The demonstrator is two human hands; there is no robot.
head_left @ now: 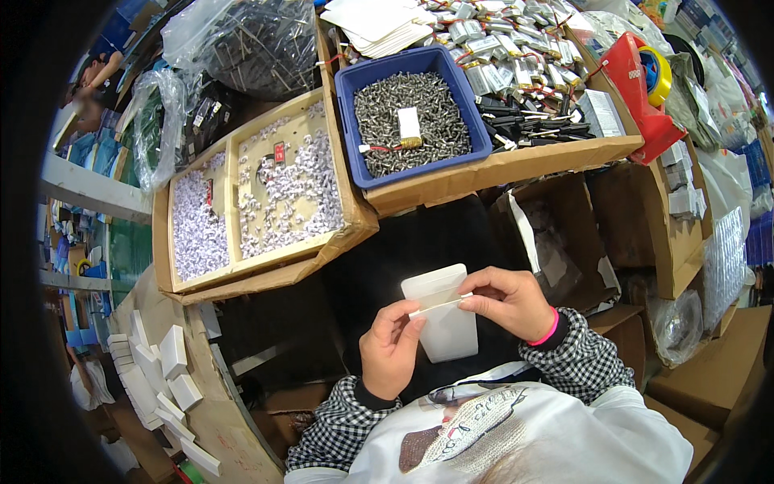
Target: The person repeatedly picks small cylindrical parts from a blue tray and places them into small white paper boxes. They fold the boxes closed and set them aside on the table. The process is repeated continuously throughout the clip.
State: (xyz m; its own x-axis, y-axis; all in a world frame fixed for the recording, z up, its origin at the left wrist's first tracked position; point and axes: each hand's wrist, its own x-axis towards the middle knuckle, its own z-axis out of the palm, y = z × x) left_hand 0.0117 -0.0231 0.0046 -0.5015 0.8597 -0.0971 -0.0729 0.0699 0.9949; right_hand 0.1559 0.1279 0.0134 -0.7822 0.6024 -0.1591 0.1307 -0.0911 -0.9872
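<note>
Between my hands is a small white cardboard box (450, 334), with a flap standing up at its far end. My left hand (390, 348) pinches its left edge between thumb and fingers. At the right edge, my right hand (509, 305) grips it the same way, level with the crease below the flap. The box is over a black surface (387, 266) close in front of me. What is inside the box cannot be seen.
Ahead stands a blue bin (347, 113) of small metal parts, with a battery on top. Left of it is a divided wooden tray (234, 202) of small white pieces. Batteries (516, 48) fill a carton at right, beside a red tape dispenser (633, 89). White boxes (173, 352) lie at left.
</note>
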